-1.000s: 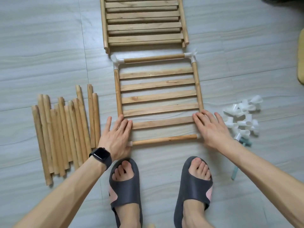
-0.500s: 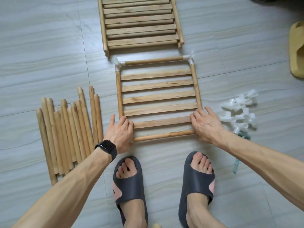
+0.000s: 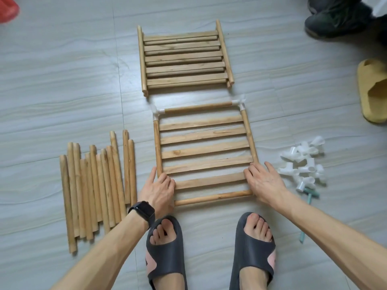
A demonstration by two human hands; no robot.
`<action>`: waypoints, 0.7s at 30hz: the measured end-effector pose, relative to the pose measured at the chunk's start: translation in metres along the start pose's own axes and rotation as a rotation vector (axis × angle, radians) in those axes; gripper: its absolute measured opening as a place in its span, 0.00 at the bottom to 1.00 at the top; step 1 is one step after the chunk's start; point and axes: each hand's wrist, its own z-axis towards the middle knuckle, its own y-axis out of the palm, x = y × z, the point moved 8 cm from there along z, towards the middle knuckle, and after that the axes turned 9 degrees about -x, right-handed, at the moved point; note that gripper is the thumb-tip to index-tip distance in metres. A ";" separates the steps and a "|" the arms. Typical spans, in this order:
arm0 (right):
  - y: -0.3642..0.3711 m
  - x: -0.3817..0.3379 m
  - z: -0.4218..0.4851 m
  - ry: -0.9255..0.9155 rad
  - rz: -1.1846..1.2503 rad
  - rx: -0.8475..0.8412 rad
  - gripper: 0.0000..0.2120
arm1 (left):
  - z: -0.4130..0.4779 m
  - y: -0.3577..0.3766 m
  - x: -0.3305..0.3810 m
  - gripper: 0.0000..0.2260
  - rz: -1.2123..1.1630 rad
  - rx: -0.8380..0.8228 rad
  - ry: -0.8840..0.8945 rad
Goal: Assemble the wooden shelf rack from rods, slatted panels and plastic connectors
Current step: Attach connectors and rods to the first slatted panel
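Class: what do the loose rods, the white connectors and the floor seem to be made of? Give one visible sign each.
Loose rods: bare-looking wood, matte, grain and knots. White connectors: probably moulded plastic, smooth, slightly glossy. Floor: likely tile or vinyl; grey streaks, thin seams.

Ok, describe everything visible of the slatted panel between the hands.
The pale wooden slatted panel lies flat on the grey floor: five flat slats between two round side rods. White plastic corner connectors join the far round rod to it; a near round rod runs along the front. The left hand and right hand rest on its near corners, hiding those joints.
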 end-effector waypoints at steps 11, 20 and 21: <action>-0.095 0.050 0.046 0.083 0.474 0.277 0.30 | 0.034 -0.080 -0.077 0.27 -0.270 0.311 -0.164; -0.131 0.093 0.148 0.066 0.209 0.154 0.45 | 0.126 -0.112 -0.129 0.40 -0.155 0.187 -0.195; -0.131 0.095 0.150 0.049 0.205 0.169 0.45 | 0.129 -0.113 -0.131 0.37 -0.154 0.223 -0.196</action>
